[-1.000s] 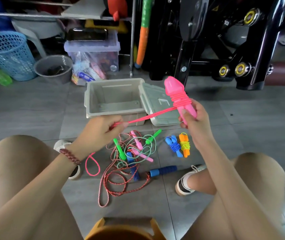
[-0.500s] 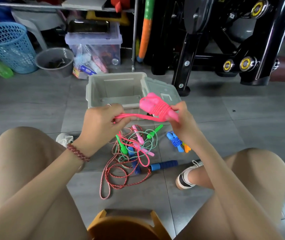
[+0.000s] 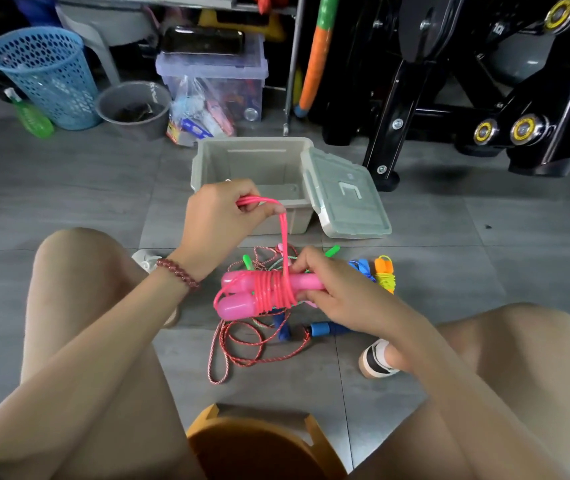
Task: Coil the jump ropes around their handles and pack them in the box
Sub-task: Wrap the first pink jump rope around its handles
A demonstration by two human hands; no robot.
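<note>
Grey floor tiles (image 3: 68,188) are seen beneath a seated person's knees. An open grey box (image 3: 203,168) is set on them ahead, its lid (image 3: 345,199) leaned at its right side. Two pink handles (image 3: 238,299), wound with pink rope (image 3: 273,289), are clamped in the grip of the right hand (image 3: 342,296) above loose ropes (image 3: 242,348). A loop of the pink rope is pinched in the grip of the left hand (image 3: 217,216). A blue bundle (image 3: 363,268) and an orange bundle (image 3: 384,275) are laid beside the tangle.

Head view, downward over lap, close.
</note>
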